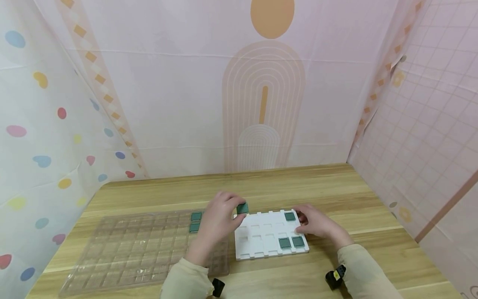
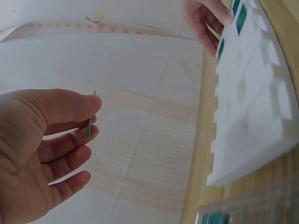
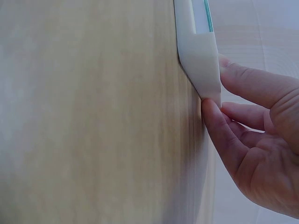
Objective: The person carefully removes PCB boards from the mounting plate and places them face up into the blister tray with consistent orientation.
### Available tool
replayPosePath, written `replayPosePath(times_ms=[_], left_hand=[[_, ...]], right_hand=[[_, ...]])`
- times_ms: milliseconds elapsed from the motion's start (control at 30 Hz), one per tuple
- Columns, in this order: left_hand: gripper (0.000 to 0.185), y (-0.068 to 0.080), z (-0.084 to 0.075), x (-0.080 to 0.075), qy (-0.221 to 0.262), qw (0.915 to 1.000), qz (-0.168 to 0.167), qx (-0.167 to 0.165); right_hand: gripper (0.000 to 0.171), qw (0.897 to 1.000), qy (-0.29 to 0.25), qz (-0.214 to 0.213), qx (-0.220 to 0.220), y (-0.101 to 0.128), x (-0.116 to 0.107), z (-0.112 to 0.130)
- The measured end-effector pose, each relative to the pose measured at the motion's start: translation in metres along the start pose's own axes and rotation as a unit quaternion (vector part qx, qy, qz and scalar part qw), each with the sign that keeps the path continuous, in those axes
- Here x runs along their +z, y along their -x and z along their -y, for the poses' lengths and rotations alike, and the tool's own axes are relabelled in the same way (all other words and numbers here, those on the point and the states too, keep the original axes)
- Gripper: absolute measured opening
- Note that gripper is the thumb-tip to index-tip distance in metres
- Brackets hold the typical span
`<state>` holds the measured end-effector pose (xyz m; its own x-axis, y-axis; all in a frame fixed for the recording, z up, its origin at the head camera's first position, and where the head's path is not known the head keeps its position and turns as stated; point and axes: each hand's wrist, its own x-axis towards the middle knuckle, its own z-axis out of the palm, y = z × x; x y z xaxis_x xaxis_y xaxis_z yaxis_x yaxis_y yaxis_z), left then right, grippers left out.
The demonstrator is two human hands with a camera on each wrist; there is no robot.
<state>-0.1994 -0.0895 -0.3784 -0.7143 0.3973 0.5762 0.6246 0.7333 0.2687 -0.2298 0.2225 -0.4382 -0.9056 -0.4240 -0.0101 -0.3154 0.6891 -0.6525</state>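
Observation:
My left hand [image 1: 220, 220] pinches a small green chip [image 1: 242, 208] between thumb and forefinger, just above the far left corner of a white foam tray [image 1: 261, 243]. The left wrist view shows that green chip [image 2: 90, 116] edge-on in my left hand [image 2: 51, 140]. Three more green chips lie in the white tray's pockets, one [image 1: 290, 216] at the far right and two [image 1: 291, 242] at the near right. My right hand [image 1: 317, 224] rests against the tray's right edge. In the right wrist view its thumb [image 3: 224, 133] touches a corner of the white tray [image 3: 201, 60], fingers nearly straight.
A clear plastic pocket tray [image 1: 142, 249] lies to the left on the wooden table [image 1: 336, 187], with two green chips [image 1: 195, 222] at its far right. Patterned cloth walls close in the back and both sides. Black wrist cameras [image 1: 335, 277] sit on both sleeves.

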Motion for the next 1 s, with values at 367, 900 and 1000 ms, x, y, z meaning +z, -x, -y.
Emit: replayPosePath(times_ms=[367,900,1000], left_hand=[[0.027,0.011,0.021,-0.004,-0.019,0.9995,0.023,-0.007],[0.028,0.027,0.047,-0.014,-0.071,0.9942,0.076,-0.025],[0.028,0.029,0.051,-0.017,-0.082,0.9928,0.084,-0.022]], right_hand=[[0.066,1.0,0.004,0.002,-0.007,0.0,0.0,0.001],[0.066,1.0,0.012,0.001,-0.009,-0.001,0.0,0.0],[0.066,1.0,0.012,0.0,-0.006,-0.002,0.0,0.0]])
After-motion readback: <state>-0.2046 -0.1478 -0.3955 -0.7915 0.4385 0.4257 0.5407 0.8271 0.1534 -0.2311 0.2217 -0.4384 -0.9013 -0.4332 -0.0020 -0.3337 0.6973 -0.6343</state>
